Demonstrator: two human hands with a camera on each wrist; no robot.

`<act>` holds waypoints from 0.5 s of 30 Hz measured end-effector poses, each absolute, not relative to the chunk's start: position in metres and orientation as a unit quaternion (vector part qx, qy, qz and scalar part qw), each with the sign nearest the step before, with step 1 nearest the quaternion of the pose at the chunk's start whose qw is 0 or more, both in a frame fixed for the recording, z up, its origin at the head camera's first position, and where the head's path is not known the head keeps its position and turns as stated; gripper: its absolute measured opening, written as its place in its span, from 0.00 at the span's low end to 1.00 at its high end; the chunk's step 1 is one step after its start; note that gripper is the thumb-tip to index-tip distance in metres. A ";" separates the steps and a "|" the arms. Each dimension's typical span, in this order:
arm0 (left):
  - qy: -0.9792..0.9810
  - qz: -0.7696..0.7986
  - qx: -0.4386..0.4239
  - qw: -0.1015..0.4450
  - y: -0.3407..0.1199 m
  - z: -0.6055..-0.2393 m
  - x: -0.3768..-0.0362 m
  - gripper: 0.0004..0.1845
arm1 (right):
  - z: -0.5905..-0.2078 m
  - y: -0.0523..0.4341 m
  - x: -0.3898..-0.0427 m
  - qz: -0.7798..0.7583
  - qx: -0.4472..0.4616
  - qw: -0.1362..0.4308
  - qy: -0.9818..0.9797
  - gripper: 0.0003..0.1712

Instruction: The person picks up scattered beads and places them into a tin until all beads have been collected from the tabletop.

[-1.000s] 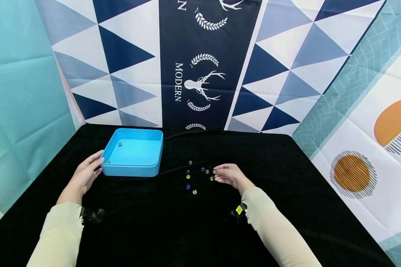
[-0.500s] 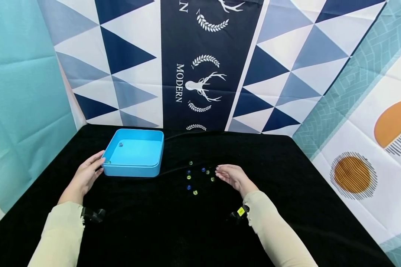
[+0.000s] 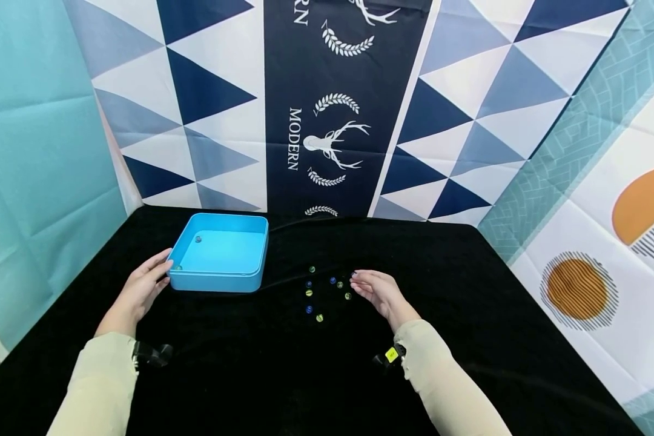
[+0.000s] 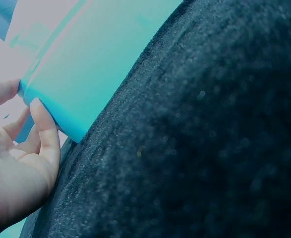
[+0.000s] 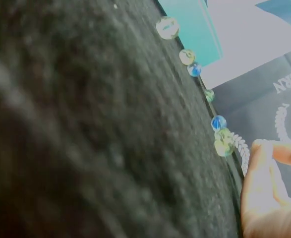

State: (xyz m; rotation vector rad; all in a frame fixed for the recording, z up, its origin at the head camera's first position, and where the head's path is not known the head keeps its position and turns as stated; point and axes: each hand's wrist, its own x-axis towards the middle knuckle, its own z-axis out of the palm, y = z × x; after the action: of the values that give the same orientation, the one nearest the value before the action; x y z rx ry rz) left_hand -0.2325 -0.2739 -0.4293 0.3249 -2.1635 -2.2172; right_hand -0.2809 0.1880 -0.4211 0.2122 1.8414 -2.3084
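Left hand: the left hand (image 3: pixel 142 289) rests against the near-left corner of the blue tray (image 3: pixel 218 282), fingers straight and relaxed, gripping nothing.
Right hand: the right hand (image 3: pixel 378 292) sits well to the right of the tray, fingers loosely curled; whether it pinches a marble I cannot tell.
Marbles: 7 loose marbles (image 3: pixel 327 292) lie on the black counter (image 3: pixel 283 369) between tray and right hand.
Tray: 2 marbles inside (image 3: pixel 198 239).

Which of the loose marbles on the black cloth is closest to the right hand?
The dark blue marble just beyond the right hand, almost at its fingertips; the other marbles lie farther left.
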 end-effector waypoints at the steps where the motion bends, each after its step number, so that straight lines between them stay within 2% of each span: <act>1: -0.694 -0.712 0.104 0.014 -0.274 -0.429 -0.232 0.38 | -0.421 0.187 -0.280 -0.778 0.068 0.088 0.619 0.12; 15: -0.689 -0.717 0.101 0.019 -0.273 -0.427 -0.230 0.37 | -0.413 0.166 -0.272 -0.781 0.053 0.081 0.618 0.16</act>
State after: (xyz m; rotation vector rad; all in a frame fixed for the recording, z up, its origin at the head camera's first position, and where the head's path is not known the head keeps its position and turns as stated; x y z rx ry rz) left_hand -0.2298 -0.2727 -0.4275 0.3137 -2.1380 -2.2267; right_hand -0.2716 0.1659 -0.4131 0.1575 1.8458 -2.3327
